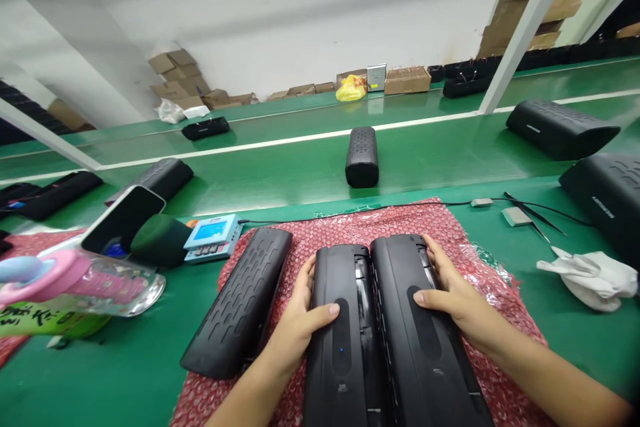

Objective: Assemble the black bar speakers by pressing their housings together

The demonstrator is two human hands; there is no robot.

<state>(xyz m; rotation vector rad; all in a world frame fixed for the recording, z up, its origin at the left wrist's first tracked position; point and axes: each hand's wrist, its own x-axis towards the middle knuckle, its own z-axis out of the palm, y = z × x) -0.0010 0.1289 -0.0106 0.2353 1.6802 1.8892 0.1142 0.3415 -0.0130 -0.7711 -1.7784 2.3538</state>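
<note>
Two black speaker-like housings lie side by side on red bubble wrap (445,217), nearly touching. My left hand (300,320) is wrapped round the left housing (323,373), its thumb on the oval control panel, where a small blue light glows. Around the right side of the right housing (407,360) curls my right hand (450,290), with its thumb on that one's panel. A black perforated speaker cover (240,307) rests on the wrap, left of my left hand.
A blue tester with a screen (213,233), a phone (125,217) and a clear bottle with a pink lid (115,283) stand at left. Tweezers (535,213) and a white cloth (593,277) lie at right. Beyond, another speaker (363,157) sits on the green conveyor (280,173).
</note>
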